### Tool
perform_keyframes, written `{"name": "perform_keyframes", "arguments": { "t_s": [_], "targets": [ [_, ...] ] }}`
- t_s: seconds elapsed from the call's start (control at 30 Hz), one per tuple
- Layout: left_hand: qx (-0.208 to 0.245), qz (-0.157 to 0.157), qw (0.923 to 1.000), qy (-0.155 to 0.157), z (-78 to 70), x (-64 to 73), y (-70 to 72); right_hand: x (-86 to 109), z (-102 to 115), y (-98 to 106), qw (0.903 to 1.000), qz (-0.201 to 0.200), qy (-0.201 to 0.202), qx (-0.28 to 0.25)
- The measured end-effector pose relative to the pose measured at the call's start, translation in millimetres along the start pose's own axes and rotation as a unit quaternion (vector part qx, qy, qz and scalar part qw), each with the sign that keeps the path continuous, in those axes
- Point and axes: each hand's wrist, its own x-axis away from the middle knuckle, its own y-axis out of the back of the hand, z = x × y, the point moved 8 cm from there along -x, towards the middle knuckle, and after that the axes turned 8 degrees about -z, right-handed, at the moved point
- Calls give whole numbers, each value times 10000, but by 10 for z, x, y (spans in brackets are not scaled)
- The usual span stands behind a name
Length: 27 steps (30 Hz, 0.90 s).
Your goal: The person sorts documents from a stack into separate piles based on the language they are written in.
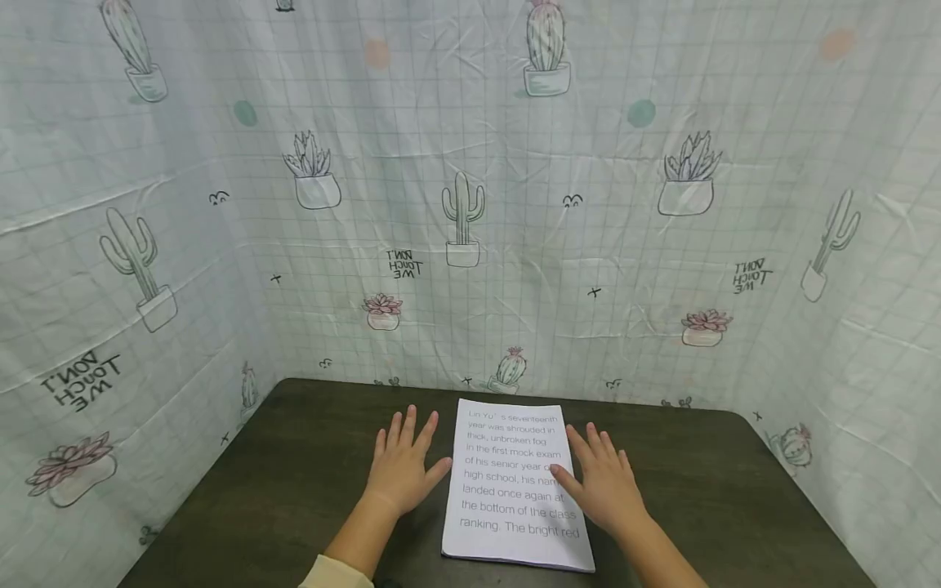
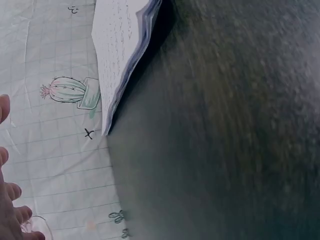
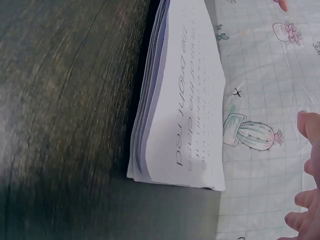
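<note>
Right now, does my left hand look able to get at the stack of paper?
Likely yes: your left hand, holding nothing, is close beside the stack of paper, with nothing visible between them.

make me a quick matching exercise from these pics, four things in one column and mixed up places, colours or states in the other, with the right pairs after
Things:
1. left hand
2. right hand
3. paper stack
4. table

Descriptions:
a. white, with printed lines of text
b. thumb hides part of the print in the head view
c. dark, beneath the pages
d. fingers spread, beside the pages, hiding no print in the head view

Right pairs: 1-d, 2-b, 3-a, 4-c
</note>
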Motion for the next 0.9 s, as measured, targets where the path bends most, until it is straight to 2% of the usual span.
{"name": "perform_keyframes", "arguments": {
  "t_s": [0.13,0.23,0.4,0.5,0.73,0.83,0.9],
  "targets": [
    [256,-52,9996,53,3,-1,-36,14,-63,-31,9992,139,-278,-267],
    [589,-14,9980,236,22,3,-88,21,-114,-64,9979,227,-464,-394],
    [1378,75,9881,673,105,23,-209,38,-214,-125,9940,329,-751,-726],
    [1927,125,9765,961,176,51,-295,60,-267,-172,9893,409,-947,-1030],
    [3035,154,9412,1474,275,115,-465,106,-399,-322,9759,477,-1480,-1531],
    [3417,109,9241,1709,306,136,-527,121,-449,-381,9710,470,-1659,-1656],
    [3696,105,9099,1879,322,149,-570,129,-475,-410,9678,448,-1767,-1738]
  ]
}}
